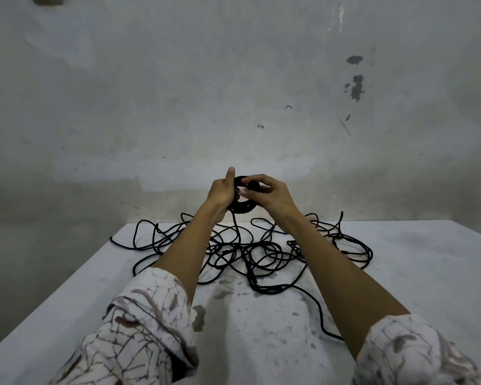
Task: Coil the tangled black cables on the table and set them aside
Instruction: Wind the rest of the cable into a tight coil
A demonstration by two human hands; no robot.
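While the left hand [222,193] gripped a small cable coil [243,204] above the far table [417,273] edge, the right hand [264,193] pinched its upper loop. Winding was evidently under way. Most black cable [261,254] lay tangled below; the next wrap would require drawing slack through that snarl.

A small, tight coil [243,205] of thin black cable hangs upright in the air between my left hand [222,191] and my right hand [270,194], held by my fingers [254,179] above the far edge of the tabletop [400,273]. One strand drops straight from the coil into the loose black tangle [250,251] sprawled in overlapping loops below it, and a single cable tail [320,315] trails from that tangle toward me.
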